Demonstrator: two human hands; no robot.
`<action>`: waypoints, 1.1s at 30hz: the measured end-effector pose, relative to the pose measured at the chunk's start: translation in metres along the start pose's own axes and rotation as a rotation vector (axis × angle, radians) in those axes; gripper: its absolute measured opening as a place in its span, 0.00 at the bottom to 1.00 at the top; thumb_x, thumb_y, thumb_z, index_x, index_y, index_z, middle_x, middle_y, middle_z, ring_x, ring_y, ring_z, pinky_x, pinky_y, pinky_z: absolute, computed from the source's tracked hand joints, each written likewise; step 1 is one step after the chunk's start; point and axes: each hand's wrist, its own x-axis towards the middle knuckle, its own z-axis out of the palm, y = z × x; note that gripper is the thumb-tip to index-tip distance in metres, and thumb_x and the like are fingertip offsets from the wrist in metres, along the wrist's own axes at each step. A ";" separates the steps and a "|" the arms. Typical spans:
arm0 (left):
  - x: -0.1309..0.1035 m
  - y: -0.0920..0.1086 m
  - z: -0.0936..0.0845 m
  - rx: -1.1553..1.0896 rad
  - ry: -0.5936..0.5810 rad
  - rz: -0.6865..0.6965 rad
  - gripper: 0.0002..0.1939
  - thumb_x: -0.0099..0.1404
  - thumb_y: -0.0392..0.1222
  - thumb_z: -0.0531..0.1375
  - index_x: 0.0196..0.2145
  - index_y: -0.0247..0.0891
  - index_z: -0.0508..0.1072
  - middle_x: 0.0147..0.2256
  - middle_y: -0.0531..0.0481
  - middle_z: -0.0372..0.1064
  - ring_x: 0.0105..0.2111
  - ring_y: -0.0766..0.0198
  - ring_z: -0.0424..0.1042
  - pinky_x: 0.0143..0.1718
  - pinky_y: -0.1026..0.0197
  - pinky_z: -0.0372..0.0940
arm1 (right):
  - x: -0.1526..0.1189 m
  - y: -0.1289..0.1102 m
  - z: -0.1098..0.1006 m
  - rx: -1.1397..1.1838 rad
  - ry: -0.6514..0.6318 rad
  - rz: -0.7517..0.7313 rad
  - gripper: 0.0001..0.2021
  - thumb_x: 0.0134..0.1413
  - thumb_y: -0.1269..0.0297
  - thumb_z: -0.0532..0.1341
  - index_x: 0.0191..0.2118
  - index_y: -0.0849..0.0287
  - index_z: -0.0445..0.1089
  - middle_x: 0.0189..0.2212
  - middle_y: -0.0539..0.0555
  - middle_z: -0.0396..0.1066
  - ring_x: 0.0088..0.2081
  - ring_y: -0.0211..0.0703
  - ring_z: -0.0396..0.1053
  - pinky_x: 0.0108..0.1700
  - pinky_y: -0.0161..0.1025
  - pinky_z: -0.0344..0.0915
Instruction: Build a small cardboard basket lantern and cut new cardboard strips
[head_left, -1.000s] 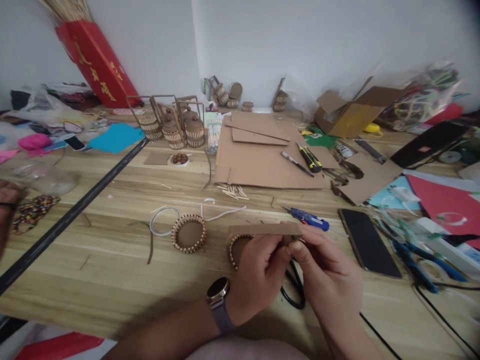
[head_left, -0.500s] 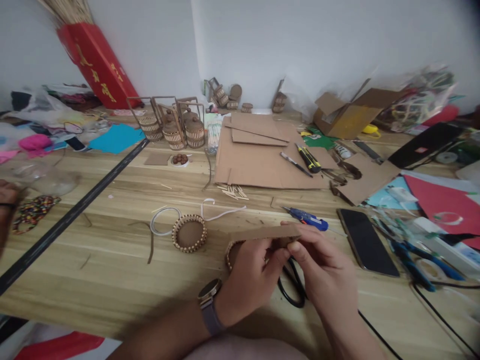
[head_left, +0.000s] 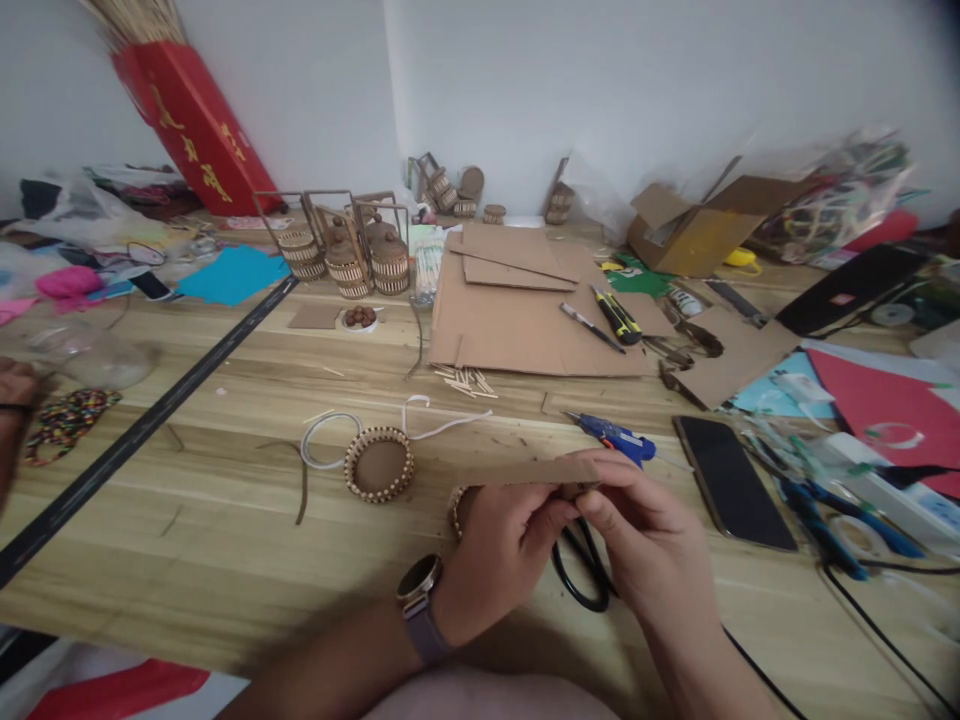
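Both my hands meet over the front of the table around a flat piece of cardboard point(head_left: 517, 473), seen nearly edge-on. My left hand point(head_left: 502, 550), with a watch on the wrist, is closed on it. The fingers and thumb of my right hand point(head_left: 652, 540) pinch its right end. Partly hidden behind my left hand is a small round basket point(head_left: 455, 510). Another round basket point(head_left: 379, 467), with a cardboard base and a rim of short sticks, rests to the left. Beyond my right hand lies a blue glue gun point(head_left: 615, 437); a black cable loop point(head_left: 581, 585) sits beneath my hands.
Cardboard sheets point(head_left: 495, 325) carry a yellow-black cutter point(head_left: 616, 315) and a pen. A phone point(head_left: 735, 485) and pliers point(head_left: 825, 525) lie at right. Small lidded baskets point(head_left: 349, 265) stand at back left. Another person's hand point(head_left: 16, 385) shows at the left edge.
The cardboard piece has tilted slightly, so its face shows less, and my hands have shifted a little with it. Nothing else has visibly moved.
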 end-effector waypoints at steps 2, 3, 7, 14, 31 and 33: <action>0.001 -0.001 0.000 -0.008 -0.007 -0.001 0.12 0.73 0.41 0.55 0.49 0.41 0.75 0.48 0.48 0.77 0.49 0.58 0.74 0.52 0.58 0.64 | 0.000 0.002 0.000 0.024 -0.002 0.024 0.06 0.56 0.61 0.67 0.40 0.45 0.79 0.38 0.51 0.77 0.42 0.42 0.73 0.46 0.36 0.70; 0.001 -0.001 0.000 -0.012 -0.010 -0.004 0.12 0.73 0.42 0.54 0.49 0.41 0.75 0.48 0.48 0.77 0.49 0.58 0.74 0.52 0.58 0.64 | 0.000 0.003 0.000 0.039 -0.008 0.037 0.06 0.56 0.61 0.67 0.40 0.46 0.79 0.38 0.51 0.77 0.43 0.43 0.73 0.46 0.37 0.69; 0.001 0.000 -0.002 -0.013 -0.030 -0.027 0.14 0.73 0.43 0.54 0.49 0.40 0.76 0.47 0.47 0.77 0.47 0.58 0.74 0.50 0.58 0.65 | 0.003 0.011 -0.004 0.161 -0.069 0.121 0.08 0.55 0.54 0.67 0.40 0.46 0.79 0.39 0.52 0.76 0.42 0.45 0.72 0.45 0.39 0.69; 0.001 0.000 -0.002 0.014 -0.033 -0.020 0.15 0.72 0.44 0.54 0.49 0.39 0.76 0.44 0.46 0.77 0.43 0.57 0.74 0.48 0.58 0.67 | 0.013 0.012 0.001 0.387 -0.227 0.312 0.16 0.49 0.45 0.67 0.33 0.53 0.80 0.40 0.57 0.74 0.42 0.51 0.70 0.43 0.45 0.68; -0.002 -0.002 0.000 0.001 -0.058 -0.080 0.10 0.71 0.42 0.53 0.39 0.37 0.72 0.41 0.44 0.75 0.43 0.57 0.72 0.47 0.58 0.65 | 0.012 0.007 0.014 0.580 -0.188 0.410 0.15 0.46 0.49 0.70 0.25 0.55 0.74 0.32 0.51 0.62 0.33 0.43 0.62 0.36 0.39 0.65; -0.002 -0.003 0.001 0.006 -0.055 -0.088 0.10 0.71 0.42 0.53 0.38 0.37 0.72 0.41 0.44 0.75 0.44 0.56 0.72 0.47 0.58 0.65 | 0.011 0.009 0.014 0.539 -0.188 0.392 0.18 0.46 0.45 0.69 0.26 0.56 0.73 0.33 0.52 0.64 0.34 0.44 0.63 0.37 0.40 0.66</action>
